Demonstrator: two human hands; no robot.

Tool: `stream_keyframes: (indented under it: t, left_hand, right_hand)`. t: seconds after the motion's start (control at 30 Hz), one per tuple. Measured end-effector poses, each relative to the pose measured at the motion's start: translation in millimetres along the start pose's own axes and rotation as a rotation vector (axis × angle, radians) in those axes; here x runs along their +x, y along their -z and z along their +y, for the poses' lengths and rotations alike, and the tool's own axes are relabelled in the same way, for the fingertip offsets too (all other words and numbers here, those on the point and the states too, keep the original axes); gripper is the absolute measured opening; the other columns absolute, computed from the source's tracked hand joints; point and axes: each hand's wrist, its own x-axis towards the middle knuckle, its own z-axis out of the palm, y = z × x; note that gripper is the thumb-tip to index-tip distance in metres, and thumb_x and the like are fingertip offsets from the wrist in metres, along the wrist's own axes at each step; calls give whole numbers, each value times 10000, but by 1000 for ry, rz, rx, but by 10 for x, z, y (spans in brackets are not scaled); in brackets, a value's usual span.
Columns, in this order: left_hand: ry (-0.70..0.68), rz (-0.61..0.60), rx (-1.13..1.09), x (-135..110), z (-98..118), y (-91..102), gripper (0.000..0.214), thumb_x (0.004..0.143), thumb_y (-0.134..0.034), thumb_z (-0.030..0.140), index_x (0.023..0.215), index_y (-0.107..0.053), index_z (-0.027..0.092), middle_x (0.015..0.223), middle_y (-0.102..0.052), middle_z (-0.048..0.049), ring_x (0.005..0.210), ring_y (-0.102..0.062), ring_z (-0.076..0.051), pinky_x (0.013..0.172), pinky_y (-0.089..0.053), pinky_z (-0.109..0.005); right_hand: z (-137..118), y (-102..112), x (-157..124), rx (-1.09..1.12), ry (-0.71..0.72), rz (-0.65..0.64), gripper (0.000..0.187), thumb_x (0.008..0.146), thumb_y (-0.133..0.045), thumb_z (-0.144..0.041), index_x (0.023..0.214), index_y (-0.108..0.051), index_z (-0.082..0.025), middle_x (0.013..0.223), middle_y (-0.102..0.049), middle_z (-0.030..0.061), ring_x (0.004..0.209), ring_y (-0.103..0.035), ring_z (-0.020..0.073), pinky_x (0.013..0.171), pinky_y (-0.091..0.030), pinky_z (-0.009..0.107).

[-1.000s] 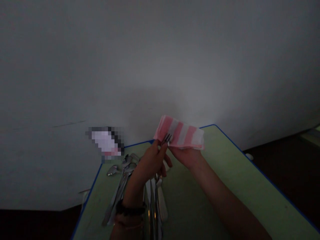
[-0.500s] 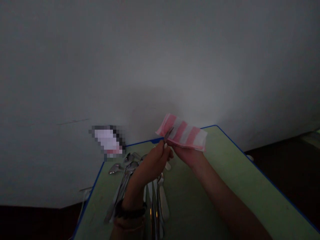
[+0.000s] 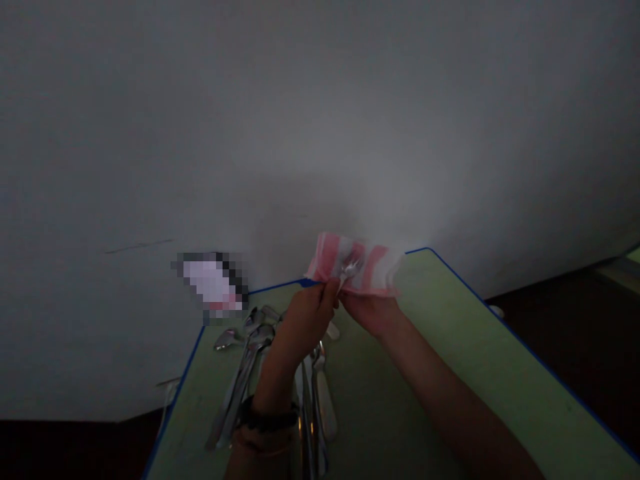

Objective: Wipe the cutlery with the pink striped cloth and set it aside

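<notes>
My left hand point(image 3: 306, 319) is closed round the handle of a metal fork point(image 3: 351, 267), whose head points up and away from me. The fork's head is slightly blurred and lies against a folded pink-and-white striped cloth point(image 3: 376, 268). From below, my right hand point(image 3: 371, 313) holds the cloth, which hides most of its fingers. Beneath my left wrist lie several spoons point(image 3: 261, 337) with their bowls at the far end. Several knives and other long cutlery point(image 3: 306, 420) lie just to the right, partly hidden by my left forearm.
The light green table point(image 3: 425, 373) has a blue edge and stands against a grey wall point(image 3: 310, 133). At its far left corner is a pixelated object point(image 3: 210, 283). Dark floor point(image 3: 565, 353) shows past the right edge.
The fork has turned in my left hand, from edge-on to showing its broad face. Both hands and the cloth have shifted slightly left.
</notes>
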Motion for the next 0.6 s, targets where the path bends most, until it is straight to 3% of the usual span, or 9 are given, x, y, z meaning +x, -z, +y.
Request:
stream_keyframes:
  t: [0.13,0.33,0.47,0.6]
  left_hand:
    - [15,3,24,-20,-27,46,495,879,-308,490,572,-553,188,468,-527,-2,428,-501,-140,451,-330,-235]
    - [-160,-120,186,-106,26,47,373,907,-305,356,756,-596,178,682,-637,-44,593,-585,-158,585,-412,-263]
    - [-119,-140,316,-62,-46,-170,417,935,-223,342,885,-585,141,830,-665,-112,761,-634,-208,721,-449,-327]
    - [-31,-184,312,32,-221,-492,420,934,-231,335,941,-581,103,908,-666,-184,871,-640,-258,792,-445,-382]
  right_hand:
    - [9,-112,-4,342,-120,135,272,811,-431,-476,813,-520,-219,726,-578,18,649,-554,160,577,-463,290]
    - [79,-79,4,384,-99,178,343,685,-668,-443,844,-533,-171,640,-582,-14,525,-495,105,499,-402,229]
    - [290,64,91,355,-36,239,336,678,-666,-461,793,-566,-162,612,-587,-31,538,-497,89,534,-384,216]
    - [631,299,101,360,-96,276,340,664,-671,-469,757,-601,-150,647,-631,-12,574,-539,102,569,-393,227]
